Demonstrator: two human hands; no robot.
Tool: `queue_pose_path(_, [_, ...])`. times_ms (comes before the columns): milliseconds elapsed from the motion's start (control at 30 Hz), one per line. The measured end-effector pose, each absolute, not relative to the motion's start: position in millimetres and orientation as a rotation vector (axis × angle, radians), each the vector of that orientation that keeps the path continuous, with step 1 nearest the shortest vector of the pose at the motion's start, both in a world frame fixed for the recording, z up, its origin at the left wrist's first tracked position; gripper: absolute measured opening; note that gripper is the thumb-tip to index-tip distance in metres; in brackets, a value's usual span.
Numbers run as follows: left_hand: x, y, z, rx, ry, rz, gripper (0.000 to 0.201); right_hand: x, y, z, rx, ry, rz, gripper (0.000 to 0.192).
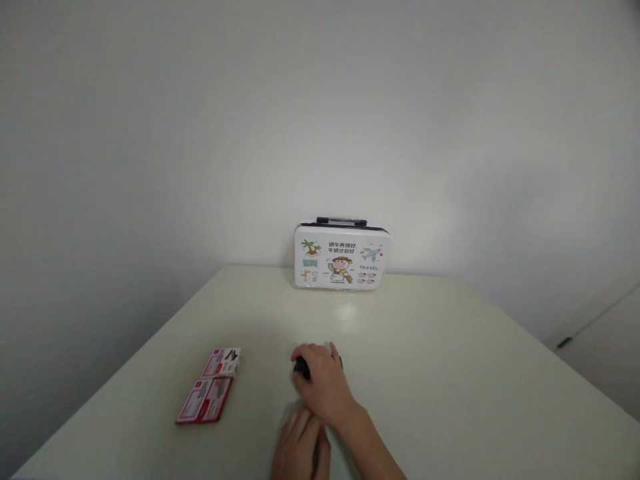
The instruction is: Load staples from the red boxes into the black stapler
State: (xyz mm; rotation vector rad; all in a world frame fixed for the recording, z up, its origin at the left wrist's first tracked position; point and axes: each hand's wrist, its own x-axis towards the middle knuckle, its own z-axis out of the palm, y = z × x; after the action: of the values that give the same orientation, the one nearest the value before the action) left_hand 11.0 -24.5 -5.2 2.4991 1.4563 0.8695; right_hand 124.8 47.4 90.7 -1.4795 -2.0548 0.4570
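Note:
My right hand (323,383) is on the table's middle, fingers curled over a small black object (301,365) of which only the left end shows. My left hand (300,450) lies flat on the table just below it at the bottom edge of the view, fingers stretched forward and holding nothing; its fingertips touch or nearly touch my right wrist. Two small red and white boxes (213,390) lie end to end to the left of my hands, apart from them.
The pale table (450,373) stands against a plain white wall. A white tin case (341,257) with cartoon travel pictures and a black handle stands upright at the far edge. A door or cabinet edge (595,320) shows at right.

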Motion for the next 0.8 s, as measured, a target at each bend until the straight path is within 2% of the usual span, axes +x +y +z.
queue_pose_path(100, [17.3,-24.3,-3.0,2.468,1.694,0.950,0.039,153.4,29.2,82.3,-1.455,-1.892,0.404,0.027])
queue_pose_path(167, [24.2,-22.1,-5.0,2.569,1.687,0.921,0.054,159.6,23.4,76.5,-1.450,-1.798,0.367,0.032])
queue_pose_path(233, [30.7,-20.4,-6.8,2.634,1.658,0.857,0.060,160.0,23.1,73.5,-1.437,-1.730,0.348,0.036])
queue_pose_path(333, [34.2,-19.0,-6.8,2.606,1.708,0.795,0.059,163.6,29.9,74.1,-1.372,-1.555,0.425,0.032])
queue_pose_path(433, [30.2,-17.1,-6.2,2.588,1.779,0.773,0.058,180.3,38.5,72.6,-1.205,-1.161,0.636,0.026])
queue_pose_path(600, [27.8,-13.3,-11.0,2.614,1.823,0.818,0.059,217.8,41.5,48.6,-0.936,-0.389,0.885,0.043])
queue_pose_path(800, [-1.6,-5.9,8.1,2.544,1.868,1.011,0.053,243.8,8.9,31.8,-0.847,-0.160,1.029,0.050])
